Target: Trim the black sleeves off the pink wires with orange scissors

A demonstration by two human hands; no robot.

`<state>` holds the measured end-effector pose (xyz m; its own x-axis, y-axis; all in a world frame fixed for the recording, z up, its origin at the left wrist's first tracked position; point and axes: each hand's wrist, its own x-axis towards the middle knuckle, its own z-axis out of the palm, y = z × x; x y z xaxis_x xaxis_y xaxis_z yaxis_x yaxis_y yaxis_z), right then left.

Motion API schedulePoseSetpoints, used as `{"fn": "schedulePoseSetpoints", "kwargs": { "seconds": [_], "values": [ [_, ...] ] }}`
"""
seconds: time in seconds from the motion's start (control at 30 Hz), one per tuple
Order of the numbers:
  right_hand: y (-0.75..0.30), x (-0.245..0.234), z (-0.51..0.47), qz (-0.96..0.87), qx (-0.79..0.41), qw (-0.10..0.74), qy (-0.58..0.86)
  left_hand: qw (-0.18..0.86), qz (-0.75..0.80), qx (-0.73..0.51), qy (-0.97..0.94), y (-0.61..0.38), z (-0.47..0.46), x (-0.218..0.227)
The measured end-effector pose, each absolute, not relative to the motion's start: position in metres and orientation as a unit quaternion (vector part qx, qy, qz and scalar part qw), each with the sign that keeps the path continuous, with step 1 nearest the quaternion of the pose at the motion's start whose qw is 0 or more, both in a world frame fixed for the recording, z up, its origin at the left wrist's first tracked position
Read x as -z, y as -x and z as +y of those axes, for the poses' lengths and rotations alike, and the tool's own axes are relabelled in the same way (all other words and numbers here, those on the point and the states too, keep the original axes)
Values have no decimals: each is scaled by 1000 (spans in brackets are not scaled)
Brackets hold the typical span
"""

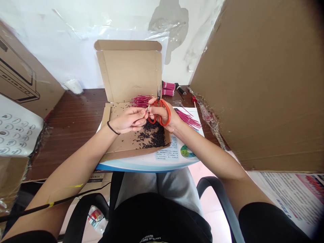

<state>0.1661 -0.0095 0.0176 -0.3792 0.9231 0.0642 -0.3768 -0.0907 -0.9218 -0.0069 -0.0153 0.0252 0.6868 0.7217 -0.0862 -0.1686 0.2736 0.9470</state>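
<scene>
Over brown cardboard box (121, 143): my left hand (128, 120) pinches thin pale-tipped wire (148, 108), tip rightward, just beside orange-handled scissors (160, 114) clamped in my right hand (170, 118).

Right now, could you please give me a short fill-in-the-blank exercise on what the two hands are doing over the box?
1. The right hand holds the orange-handled scissors with the blades pointing ____ from the person.
2. The left hand, pinching a thin piece, wears a black band around its ____.
3. Dark scraps lie in the open ____ box.
Missing words: away; wrist; cardboard.
</scene>
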Motion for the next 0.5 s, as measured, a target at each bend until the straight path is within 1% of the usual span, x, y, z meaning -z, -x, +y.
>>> {"fn": "schedulePoseSetpoints", "kwargs": {
  "seconds": [0.1, 0.17, 0.23, 0.3, 0.37, 0.43, 0.5],
  "values": [
    [-166, -15, -8, -472, -696, 465, 275, 734, 279, -274, -555, 8, -15, -27],
    [-166, -14, -7, -476, -710, 444, 268, 695, 296, -264, -600, 11, -13, -29],
    [-167, -13, -7, -481, -732, 408, 257, 615, 310, -252, -679, 15, -11, -30],
    [-167, -14, -7, -487, -749, 376, 243, 499, 321, -252, -765, 18, -9, -31],
    [-169, -16, -8, -510, -741, 369, 235, 385, 337, -273, -815, 21, -7, -30],
    [-173, -19, -8, -562, -679, 400, 251, 291, 373, -322, -820, 21, -5, -27],
    [-178, -21, -7, -645, -530, 464, 296, 198, 425, -389, -793, 19, -4, -23]
  ]
}}
